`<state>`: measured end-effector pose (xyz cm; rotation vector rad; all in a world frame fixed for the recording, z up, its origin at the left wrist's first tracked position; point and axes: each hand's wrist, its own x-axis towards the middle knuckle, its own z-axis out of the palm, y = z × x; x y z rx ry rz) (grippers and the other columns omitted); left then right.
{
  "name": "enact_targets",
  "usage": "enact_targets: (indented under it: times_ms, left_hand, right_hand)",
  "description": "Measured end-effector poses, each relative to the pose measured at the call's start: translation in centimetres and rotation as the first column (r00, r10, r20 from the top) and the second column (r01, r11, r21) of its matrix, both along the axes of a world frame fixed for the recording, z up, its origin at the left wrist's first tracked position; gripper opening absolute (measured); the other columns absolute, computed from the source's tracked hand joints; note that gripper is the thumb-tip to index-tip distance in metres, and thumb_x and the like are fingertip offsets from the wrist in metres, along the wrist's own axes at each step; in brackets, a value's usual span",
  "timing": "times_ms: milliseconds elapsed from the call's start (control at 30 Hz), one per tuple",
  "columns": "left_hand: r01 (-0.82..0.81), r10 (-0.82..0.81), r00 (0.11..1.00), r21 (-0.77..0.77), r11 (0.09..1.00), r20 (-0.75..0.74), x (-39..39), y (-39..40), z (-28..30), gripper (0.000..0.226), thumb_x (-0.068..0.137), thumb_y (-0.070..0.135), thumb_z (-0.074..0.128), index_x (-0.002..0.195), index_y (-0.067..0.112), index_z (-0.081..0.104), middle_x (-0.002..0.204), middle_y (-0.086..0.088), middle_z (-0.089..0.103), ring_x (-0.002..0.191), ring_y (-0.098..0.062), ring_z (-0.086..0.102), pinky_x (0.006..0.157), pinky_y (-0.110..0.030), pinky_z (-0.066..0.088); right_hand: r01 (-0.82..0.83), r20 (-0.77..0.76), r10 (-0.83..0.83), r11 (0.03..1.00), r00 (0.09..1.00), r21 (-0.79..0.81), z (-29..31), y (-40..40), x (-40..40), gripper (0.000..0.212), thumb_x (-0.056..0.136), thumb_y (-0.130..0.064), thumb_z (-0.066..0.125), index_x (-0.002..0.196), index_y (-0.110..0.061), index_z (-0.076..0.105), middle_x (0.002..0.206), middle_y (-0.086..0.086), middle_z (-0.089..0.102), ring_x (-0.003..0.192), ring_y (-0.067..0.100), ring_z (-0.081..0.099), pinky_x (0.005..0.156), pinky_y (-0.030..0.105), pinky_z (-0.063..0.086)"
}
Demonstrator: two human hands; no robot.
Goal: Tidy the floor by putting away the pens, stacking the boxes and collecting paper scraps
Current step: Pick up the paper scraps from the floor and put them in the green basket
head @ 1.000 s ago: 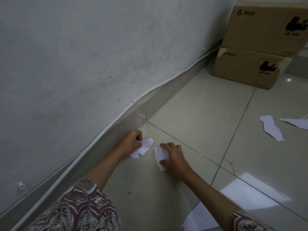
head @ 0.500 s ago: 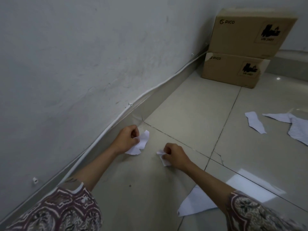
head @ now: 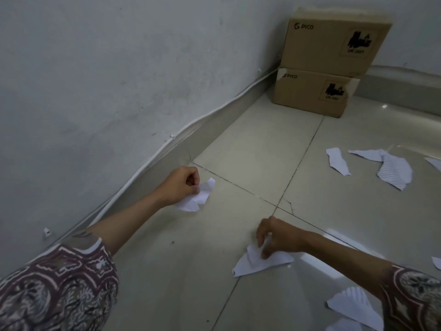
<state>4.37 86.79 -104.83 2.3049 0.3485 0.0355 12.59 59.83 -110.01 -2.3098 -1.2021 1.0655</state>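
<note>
My left hand [head: 180,186] grips a crumpled white paper scrap [head: 199,197] just above the floor near the wall. My right hand [head: 278,237] is lower right, fingers curled down; it holds a small scrap [head: 253,254] and touches a larger triangular scrap [head: 260,265] lying on the tile. Two brown cardboard boxes stand stacked in the far corner, the upper box [head: 334,41] on the lower box [head: 310,91]. No pens are in sight.
More torn paper lies on the tiles at the right: a strip [head: 337,161], a lined piece [head: 395,172] and another piece [head: 350,304] near my right sleeve. A white cable [head: 148,163] runs along the skirting of the wall.
My right hand has moved right and toward me with its small scrap, down onto the triangular scrap. My left hand keeps its scrap and has barely moved.
</note>
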Motion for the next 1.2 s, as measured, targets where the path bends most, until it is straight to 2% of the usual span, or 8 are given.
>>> enact_targets:
  times_ms: [133,267,400,500,733,833,900,1200]
  left_hand:
    - [-0.001,0.001,1.0,0.011,1.0,-0.005,-0.4,-1.0,1.1,0.035,0.073,-0.009,0.061,0.06,0.019,0.046,0.062,0.001,0.049,0.058,-0.012,0.043,0.058,-0.022,0.034]
    - [-0.027,0.027,0.999,0.008,1.0,-0.021,-1.1,-1.6,1.6,0.033,0.073,-0.009,0.063,0.061,0.018,0.048,0.062,0.001,0.05,0.059,-0.013,0.044,0.058,-0.022,0.035]
    - [-0.036,0.037,0.998,0.018,0.999,-0.054,-1.9,-2.8,1.8,0.031,0.074,-0.008,0.063,0.062,0.016,0.048,0.064,-0.001,0.051,0.062,-0.015,0.044,0.059,-0.024,0.036]
    - [-0.041,0.043,0.996,0.026,0.999,-0.074,-2.2,-3.9,2.0,0.03,0.075,-0.007,0.064,0.063,0.015,0.048,0.064,-0.001,0.05,0.062,-0.015,0.044,0.059,-0.024,0.036]
    - [-0.103,0.103,0.994,-0.005,0.995,-0.03,-2.0,-7.3,4.9,0.023,0.075,-0.008,0.063,0.079,0.013,0.054,0.067,0.002,0.05,0.06,-0.012,0.046,0.057,-0.017,0.036]
    - [-0.143,0.142,0.989,0.014,0.99,0.03,-1.7,-9.1,6.3,0.021,0.075,-0.007,0.061,0.074,0.014,0.056,0.064,0.001,0.052,0.06,-0.012,0.046,0.056,-0.016,0.035]
    - [-0.186,0.182,0.979,0.032,0.982,0.094,-1.3,-10.5,7.1,0.027,0.075,-0.005,0.063,0.065,0.016,0.05,0.059,0.002,0.048,0.055,-0.011,0.042,0.05,-0.011,0.032]
    - [-0.16,0.169,0.948,-0.054,0.986,0.268,2.8,-18.2,12.7,0.03,0.077,0.001,0.066,0.058,0.014,0.047,0.051,0.002,0.04,0.049,-0.011,0.035,0.047,-0.018,0.028]
  right_hand:
    - [-0.103,0.169,0.112,0.993,0.979,-0.062,-1.7,0.1,-0.4,0.03,0.069,-0.013,0.077,0.096,-0.005,0.069,0.125,0.007,0.042,0.115,0.022,0.039,0.081,0.022,0.036]
    - [-0.108,0.177,0.116,0.993,0.977,-0.054,-2.7,0.5,-0.2,0.014,0.066,0.005,0.068,0.078,-0.002,0.067,0.099,0.004,0.04,0.094,0.021,0.046,0.061,0.025,0.033]
    - [-0.034,0.152,0.04,0.998,0.988,-0.047,-3.0,0.3,-0.6,0.019,0.07,0.01,0.058,0.087,0.006,0.067,0.088,0.014,0.057,0.08,0.015,0.047,0.051,0.014,0.027]
    - [-0.009,0.154,0.014,0.999,0.988,-0.032,-2.9,-0.1,-1.0,0.021,0.072,0.01,0.056,0.09,0.01,0.066,0.098,0.024,0.065,0.078,0.02,0.051,0.05,0.015,0.024]
    - [0.104,0.095,-0.122,0.979,0.988,0.175,3.5,-2.6,2.3,0.038,0.068,-0.007,0.077,0.104,-0.008,0.066,0.089,0.001,0.053,0.084,0.013,0.049,0.059,0.004,0.032]
    - [0.202,0.095,-0.232,0.946,0.968,0.252,6.7,-4.3,3.6,0.018,0.067,-0.006,0.077,0.075,-0.018,0.065,0.076,-0.001,0.056,0.072,0.009,0.049,0.054,0.007,0.033]
    - [0.247,0.09,-0.284,0.922,0.954,0.298,8.7,-5.6,4.0,0.029,0.069,-0.004,0.075,0.056,-0.022,0.056,0.061,-0.006,0.051,0.06,0.005,0.044,0.05,0.01,0.031]
    - [0.427,0.058,-0.52,0.756,0.852,0.496,17.7,-12.6,4.6,0.03,0.074,-0.006,0.071,0.052,-0.014,0.052,0.055,0.001,0.048,0.054,0.012,0.045,0.053,0.022,0.035]
